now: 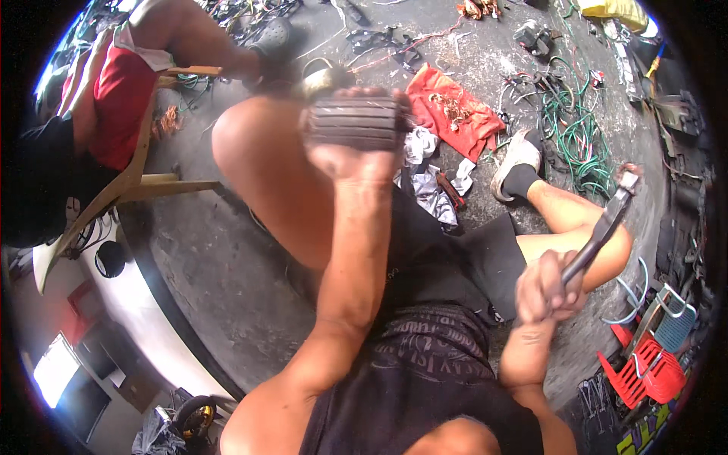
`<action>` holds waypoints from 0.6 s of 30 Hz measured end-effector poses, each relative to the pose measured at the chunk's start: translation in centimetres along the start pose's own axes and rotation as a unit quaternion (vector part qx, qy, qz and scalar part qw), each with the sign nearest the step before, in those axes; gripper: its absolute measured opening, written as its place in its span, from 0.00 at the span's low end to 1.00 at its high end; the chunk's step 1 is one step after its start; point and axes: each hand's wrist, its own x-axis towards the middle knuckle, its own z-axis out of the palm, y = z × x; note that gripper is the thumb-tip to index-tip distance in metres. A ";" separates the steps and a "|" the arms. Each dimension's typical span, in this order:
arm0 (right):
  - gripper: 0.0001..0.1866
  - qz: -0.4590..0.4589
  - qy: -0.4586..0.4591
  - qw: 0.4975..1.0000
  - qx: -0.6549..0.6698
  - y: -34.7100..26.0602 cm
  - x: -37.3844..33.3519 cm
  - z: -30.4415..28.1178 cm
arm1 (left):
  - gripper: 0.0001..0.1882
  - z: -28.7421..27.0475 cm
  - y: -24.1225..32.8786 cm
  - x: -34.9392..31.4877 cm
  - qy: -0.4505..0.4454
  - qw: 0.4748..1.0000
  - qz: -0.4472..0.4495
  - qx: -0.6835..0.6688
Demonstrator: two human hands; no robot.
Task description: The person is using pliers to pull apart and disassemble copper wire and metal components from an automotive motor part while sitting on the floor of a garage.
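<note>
My left hand [345, 159] is raised in front of my bent left knee. Its fingers are wrapped round a dark ridged metal block [355, 123] with parallel grooves, and I cannot make out what part it is. Off to the right, my right hand [547, 287] is closed round the handle of a hammer [603, 231]. The hammer tilts up and away to the right, its steel head [628, 180] above my right knee and apart from the block.
Beyond the block lies a red cloth [453, 110] with copper scraps on it, beside white rags [430, 178]. Tangled green wires [576, 125] spread at the far right. Red and blue plastic chairs [651, 371] stand at right. Another person sits at the left on a chair [136, 163].
</note>
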 end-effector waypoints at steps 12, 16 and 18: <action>0.11 0.271 0.465 0.636 -0.553 -4.8 6.9 -24.8 | 0.34 17.9 1.4 3.7 -0.122 0.975 -0.080 0.169; 0.14 0.307 0.533 0.612 -0.497 -5.6 6.1 -29.5 | 0.26 15.1 0.8 6.8 -0.122 0.970 0.064 0.203; 0.18 0.350 0.505 0.609 -0.501 -2.6 8.7 -29.1 | 0.25 17.3 1.1 3.9 -0.002 0.930 0.231 0.286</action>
